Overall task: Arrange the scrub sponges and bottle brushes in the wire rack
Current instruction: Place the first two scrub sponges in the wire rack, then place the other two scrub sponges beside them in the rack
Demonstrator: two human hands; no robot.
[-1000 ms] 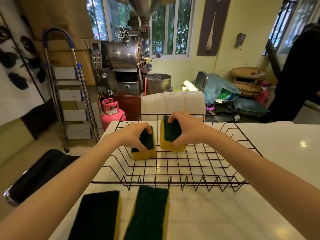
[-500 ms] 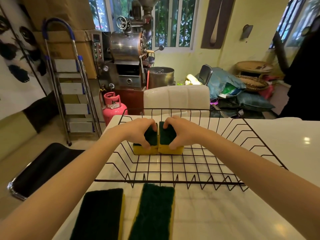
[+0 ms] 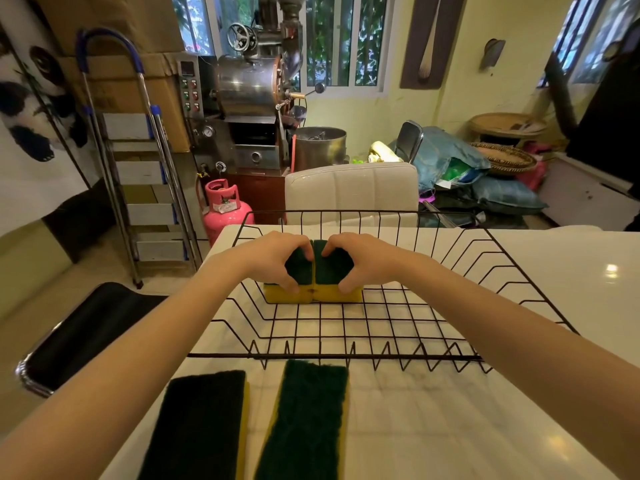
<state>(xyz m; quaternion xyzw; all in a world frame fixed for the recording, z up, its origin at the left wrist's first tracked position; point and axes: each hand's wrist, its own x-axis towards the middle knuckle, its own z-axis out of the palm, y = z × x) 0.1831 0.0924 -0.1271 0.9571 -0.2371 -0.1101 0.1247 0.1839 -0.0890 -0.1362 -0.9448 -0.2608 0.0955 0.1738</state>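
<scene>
- Wire rack: black, open grid floor, sloped sides; sits on the white tabletop.
- Left sponge in rack: dark green scouring face up, yellow foam below; rests on the rack floor toward the far side.
- Right sponge in rack: same green-over-yellow build; set side by side with the left one, the inner edges touching along a central seam.
- Left hand: fingers curled over the far edge of the left sponge, thumb pressed on the near yellow side; clamped on it.
- Right hand: fingers over the far edge of the right sponge, thumb on the near yellow side; clamped on it.
- The index fingertips of the two hands nearly meet above the seam.
- Two further sponges on the tabletop, outside the rack and on the wrist side of the hands: near-left sponge and near-right sponge, both green face up, yellow edges showing, lying parallel and slightly apart.
</scene>
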